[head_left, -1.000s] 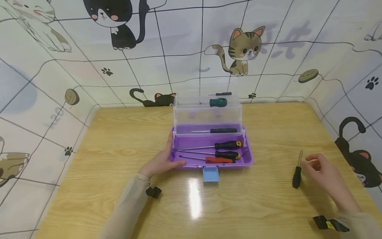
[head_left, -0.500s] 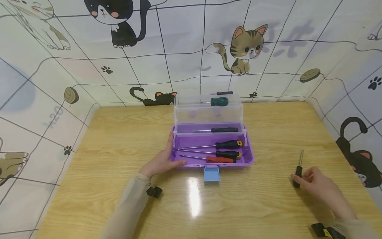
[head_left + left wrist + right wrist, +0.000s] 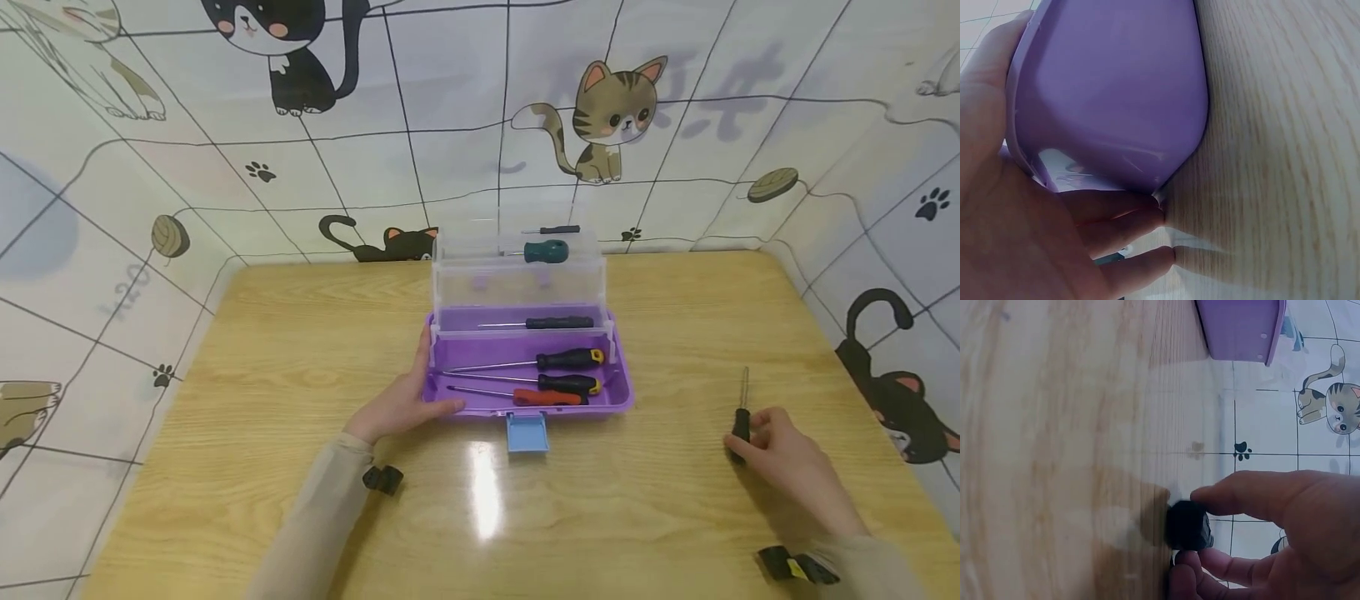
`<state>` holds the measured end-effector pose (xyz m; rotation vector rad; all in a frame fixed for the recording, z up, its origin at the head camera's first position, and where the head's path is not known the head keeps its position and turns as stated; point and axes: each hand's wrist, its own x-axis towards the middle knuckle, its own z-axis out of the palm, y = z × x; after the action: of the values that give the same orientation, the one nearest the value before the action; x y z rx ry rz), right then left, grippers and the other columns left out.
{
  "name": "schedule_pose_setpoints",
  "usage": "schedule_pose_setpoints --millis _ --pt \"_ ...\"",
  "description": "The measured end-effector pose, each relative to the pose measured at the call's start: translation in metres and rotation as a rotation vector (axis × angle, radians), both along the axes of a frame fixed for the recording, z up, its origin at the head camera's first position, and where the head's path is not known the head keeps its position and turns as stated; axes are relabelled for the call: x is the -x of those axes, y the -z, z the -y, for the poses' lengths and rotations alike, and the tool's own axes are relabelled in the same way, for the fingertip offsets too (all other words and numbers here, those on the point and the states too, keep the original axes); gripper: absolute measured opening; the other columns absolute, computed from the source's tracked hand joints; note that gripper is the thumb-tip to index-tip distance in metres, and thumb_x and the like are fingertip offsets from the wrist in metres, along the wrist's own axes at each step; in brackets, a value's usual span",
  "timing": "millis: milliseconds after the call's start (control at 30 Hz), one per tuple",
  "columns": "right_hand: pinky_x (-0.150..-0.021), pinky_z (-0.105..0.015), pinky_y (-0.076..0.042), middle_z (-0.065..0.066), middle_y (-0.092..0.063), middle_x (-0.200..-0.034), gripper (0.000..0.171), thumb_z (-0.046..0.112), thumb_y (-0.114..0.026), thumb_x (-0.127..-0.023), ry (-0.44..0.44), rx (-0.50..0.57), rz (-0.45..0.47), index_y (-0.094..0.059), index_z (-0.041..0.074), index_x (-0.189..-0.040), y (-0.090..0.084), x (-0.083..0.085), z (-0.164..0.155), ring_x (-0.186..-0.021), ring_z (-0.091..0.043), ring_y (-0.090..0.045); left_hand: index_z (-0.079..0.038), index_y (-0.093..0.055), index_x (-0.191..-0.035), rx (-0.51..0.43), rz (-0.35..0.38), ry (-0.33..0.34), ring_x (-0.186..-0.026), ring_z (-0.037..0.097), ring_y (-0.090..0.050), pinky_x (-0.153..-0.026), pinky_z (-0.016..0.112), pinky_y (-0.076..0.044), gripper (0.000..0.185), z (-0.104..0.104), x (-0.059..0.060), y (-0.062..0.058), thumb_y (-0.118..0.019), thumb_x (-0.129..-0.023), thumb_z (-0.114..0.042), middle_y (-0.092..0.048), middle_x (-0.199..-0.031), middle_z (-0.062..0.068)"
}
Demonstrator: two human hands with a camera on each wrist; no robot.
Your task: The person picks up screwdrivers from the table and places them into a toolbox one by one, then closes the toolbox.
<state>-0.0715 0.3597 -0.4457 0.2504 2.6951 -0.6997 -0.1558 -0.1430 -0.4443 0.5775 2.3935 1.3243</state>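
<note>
Wooden table (image 3: 300,350), pale oak grain, set into a corner of cat-print wall panels (image 3: 375,125); it bears all that follows. Purple toolbox (image 3: 525,404), centre of the table, lid up and clear tiered trays (image 3: 517,283) swung back so the bottom well is open to reach; its blue latch (image 3: 527,433) hangs forward over the near edge. Contents of the well: two black-and-yellow screwdrivers (image 3: 555,360) and one red-handled screwdriver (image 3: 536,397), laid parallel with handles to the right; one black screwdriver on the middle tray, a teal-handled one (image 3: 546,251) and a thin black one on the top tiers. Left hand (image 3: 397,404), fingers lying straight along the box's near left corner and side wall, pressing rather than gripping, apparently to steady the box against sliding. Right hand (image 3: 787,454), well to the right of the box, thumb and fingers pinching the black handle of a loose black screwdriver (image 3: 741,417) that lies on the table, shaft pointing away toward the wall; the wrist view shows the handle's butt end caught between thumb above and fingertips below. Black strap clips (image 3: 382,479) at each wrist.
</note>
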Motion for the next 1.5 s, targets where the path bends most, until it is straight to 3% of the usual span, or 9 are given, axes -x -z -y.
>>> schedule_pose_setpoints --millis 167,300,433,567,767,833,1033,1267,1500 --pt "-0.064 -0.047 -0.043 -0.028 -0.060 -0.091 0.052 0.029 -0.061 -0.095 -0.005 -0.008 -0.103 -0.041 -0.015 -0.117 0.004 0.002 0.002 -0.080 -0.039 -0.059 -0.015 0.024 -0.150 -0.009 0.020 0.000 -0.130 0.050 -0.034 -0.109 0.055 -0.025 0.119 -0.003 -0.005 -0.018 -0.075 -0.086 -0.020 -0.013 -0.154 0.030" --pt "-0.064 -0.047 -0.043 -0.027 -0.061 -0.092 0.051 0.025 -0.063 -0.094 -0.007 -0.011 -0.174 -0.044 -0.014 -0.120 0.008 0.004 0.003 -0.083 -0.040 -0.058 -0.007 0.023 -0.150 0.003 0.038 0.008 -0.129 0.052 -0.034 -0.109 0.056 -0.025 0.115 -0.006 -0.010 -0.037 -0.073 -0.087 -0.016 -0.015 -0.151 0.034" --pt "-0.064 -0.049 -0.044 -0.029 -0.061 -0.094 0.049 0.022 -0.065 -0.092 -0.005 -0.006 -0.244 -0.047 -0.012 -0.121 0.012 0.004 0.004 -0.085 -0.043 -0.058 -0.004 0.022 -0.149 0.009 0.037 0.011 -0.128 0.053 -0.034 -0.108 0.056 -0.025 0.112 -0.008 -0.013 -0.043 -0.072 -0.088 -0.013 -0.016 -0.150 0.036" --pt "-0.063 -0.047 -0.043 -0.029 -0.061 -0.094 0.044 0.018 -0.066 -0.091 0.002 0.000 -0.300 -0.050 -0.009 -0.121 0.014 0.006 0.006 -0.085 -0.044 -0.059 -0.006 0.022 -0.150 -0.002 0.048 0.006 -0.129 0.053 -0.033 -0.109 0.056 -0.024 0.113 -0.007 -0.012 -0.040 -0.072 -0.087 -0.013 -0.015 -0.151 0.034" --pt "-0.061 -0.037 -0.042 -0.026 -0.061 -0.094 0.038 0.014 -0.065 -0.092 0.030 0.032 -0.329 -0.053 -0.007 -0.121 0.017 0.008 0.004 -0.087 -0.043 -0.060 -0.020 0.025 -0.150 -0.010 0.024 0.003 -0.129 0.048 -0.036 -0.108 0.055 -0.026 0.119 0.000 -0.003 -0.003 -0.075 -0.086 -0.022 -0.015 -0.154 0.028" --pt "-0.060 -0.033 -0.040 -0.025 -0.062 -0.093 0.037 0.014 -0.064 -0.093 0.036 0.046 -0.332 -0.053 -0.008 -0.121 0.016 0.009 0.005 -0.084 -0.039 -0.060 -0.024 0.026 -0.150 -0.002 0.008 0.002 -0.128 0.047 -0.040 -0.108 0.055 -0.027 0.120 0.001 0.000 0.003 -0.076 -0.085 -0.027 -0.018 -0.154 0.027" --pt "-0.056 -0.023 -0.043 -0.026 -0.061 -0.098 0.042 0.017 -0.062 -0.095 0.054 0.105 -0.341 -0.053 -0.012 -0.124 0.010 0.012 0.015 -0.084 -0.031 -0.058 -0.028 0.025 -0.150 0.005 0.009 -0.003 -0.129 0.046 -0.039 -0.108 0.053 -0.027 0.120 0.001 0.001 0.001 -0.076 -0.085 -0.033 -0.018 -0.155 0.026" --pt "-0.062 -0.012 -0.044 -0.015 -0.060 -0.102 0.042 0.022 -0.065 -0.094 0.074 0.221 -0.407 -0.059 -0.005 -0.126 -0.006 0.017 0.032 -0.082 0.004 -0.049 -0.025 0.026 -0.150 0.020 0.002 0.002 -0.129 0.046 -0.039 -0.109 0.053 -0.027 0.120 0.001 0.000 -0.001 -0.075 -0.085 -0.033 -0.019 -0.154 0.027" --pt "-0.065 -0.009 -0.043 -0.001 -0.059 -0.093 0.035 0.016 -0.070 -0.091 0.004 0.278 -0.501 -0.064 -0.002 -0.121 -0.020 0.021 0.047 -0.080 0.003 -0.050 -0.024 0.026 -0.150 0.023 -0.001 0.008 -0.128 0.046 -0.039 -0.108 0.054 -0.028 0.119 0.001 0.000 -0.001 -0.074 -0.086 -0.033 -0.017 -0.155 0.026"
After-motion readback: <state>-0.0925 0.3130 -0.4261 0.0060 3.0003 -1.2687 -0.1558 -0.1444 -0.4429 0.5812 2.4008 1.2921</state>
